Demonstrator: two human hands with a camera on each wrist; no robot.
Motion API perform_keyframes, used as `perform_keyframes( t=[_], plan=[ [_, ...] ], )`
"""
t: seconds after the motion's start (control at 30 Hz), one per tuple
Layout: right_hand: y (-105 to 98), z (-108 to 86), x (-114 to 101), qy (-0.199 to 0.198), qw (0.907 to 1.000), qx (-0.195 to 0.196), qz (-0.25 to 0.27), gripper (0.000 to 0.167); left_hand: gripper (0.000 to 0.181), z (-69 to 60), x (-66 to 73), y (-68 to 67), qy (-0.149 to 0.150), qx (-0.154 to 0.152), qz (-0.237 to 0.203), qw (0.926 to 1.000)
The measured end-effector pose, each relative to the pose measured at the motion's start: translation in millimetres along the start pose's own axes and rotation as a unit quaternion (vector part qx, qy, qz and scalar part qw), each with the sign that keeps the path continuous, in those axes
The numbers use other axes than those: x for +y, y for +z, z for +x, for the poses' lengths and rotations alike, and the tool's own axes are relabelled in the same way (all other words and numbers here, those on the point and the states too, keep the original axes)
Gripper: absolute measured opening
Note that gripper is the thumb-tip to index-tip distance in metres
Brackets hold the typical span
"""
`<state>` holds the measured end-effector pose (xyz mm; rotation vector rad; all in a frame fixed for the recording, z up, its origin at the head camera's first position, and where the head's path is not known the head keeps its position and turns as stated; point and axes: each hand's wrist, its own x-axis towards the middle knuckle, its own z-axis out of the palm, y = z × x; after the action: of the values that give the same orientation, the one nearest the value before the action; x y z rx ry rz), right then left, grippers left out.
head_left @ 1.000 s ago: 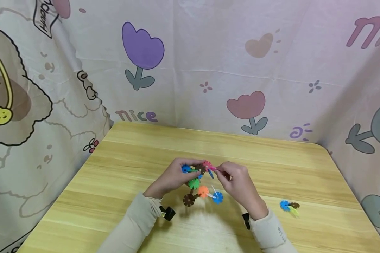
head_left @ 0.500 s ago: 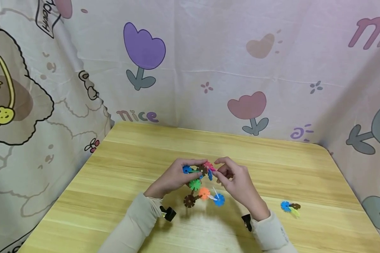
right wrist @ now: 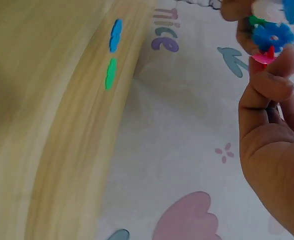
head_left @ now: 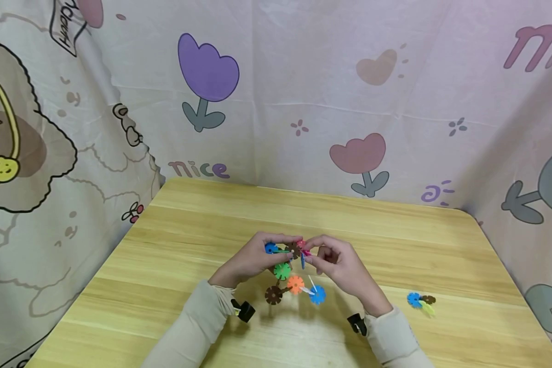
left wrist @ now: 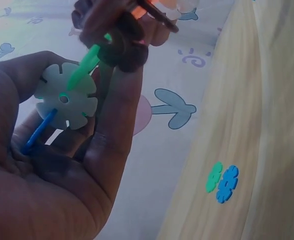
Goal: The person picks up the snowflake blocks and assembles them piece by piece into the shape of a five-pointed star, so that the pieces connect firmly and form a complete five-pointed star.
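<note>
My left hand (head_left: 250,258) grips a linked cluster of notched plastic snowflake discs, with a brown disc (head_left: 293,250) between thumb and forefinger. A blue disc (head_left: 271,248) shows by its palm. Below hang a green disc (head_left: 282,271), another brown disc (head_left: 273,295), an orange disc (head_left: 296,284) and a blue disc (head_left: 318,294) with white pieces. My right hand (head_left: 342,260) pinches a pink disc (right wrist: 263,59) at the cluster's right side, its tip partly covered by fingers. Beside it in the right wrist view is a blue disc (right wrist: 273,37). In the left wrist view a pale disc (left wrist: 67,97) sits within my left hand.
On the wooden table (head_left: 202,209) at the right lies a small group of discs: blue (head_left: 414,299), brown (head_left: 428,299) and yellow (head_left: 427,307). The left wrist view shows a green disc (left wrist: 214,177) and a blue disc (left wrist: 227,184) on wood. A printed curtain (head_left: 276,76) stands behind.
My right hand has moved slightly left, toward my left hand, and its forefinger has come onto the pink disc. The hanging discs have sunk a little. The left hand has barely moved.
</note>
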<state>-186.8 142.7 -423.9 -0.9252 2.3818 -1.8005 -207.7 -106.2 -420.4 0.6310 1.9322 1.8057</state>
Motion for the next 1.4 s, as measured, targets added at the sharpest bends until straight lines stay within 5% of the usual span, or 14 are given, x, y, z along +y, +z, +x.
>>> perform_keyframes(
  t=[0.13, 0.3, 0.47, 1.4],
  plan=[
    [-5.1, 0.5, 0.1, 0.006, 0.9998, -0.001, 0.018, 0.016, 0.043, 0.5, -2.5, 1.0, 0.003, 0.007, 0.013, 0.9999],
    [-10.3, 1.9, -1.8, -0.002, 0.9968, 0.071, 0.035, 0.017, 0.04, 1.8, -4.6, 4.0, 0.013, 0.035, 0.036, 0.9987],
    [-7.0, 5.7, -3.1, -0.023, 0.9909, 0.114, 0.067, 0.018, 0.03, 4.2, -5.7, 11.4, 0.018, 0.017, 0.017, 0.9996],
    [2.4, 1.2, -4.3, -0.025, 0.989, 0.123, 0.078, 0.021, 0.021, 4.3, -4.7, 20.1, 0.033, 0.024, 0.016, 0.9991]
  ],
)
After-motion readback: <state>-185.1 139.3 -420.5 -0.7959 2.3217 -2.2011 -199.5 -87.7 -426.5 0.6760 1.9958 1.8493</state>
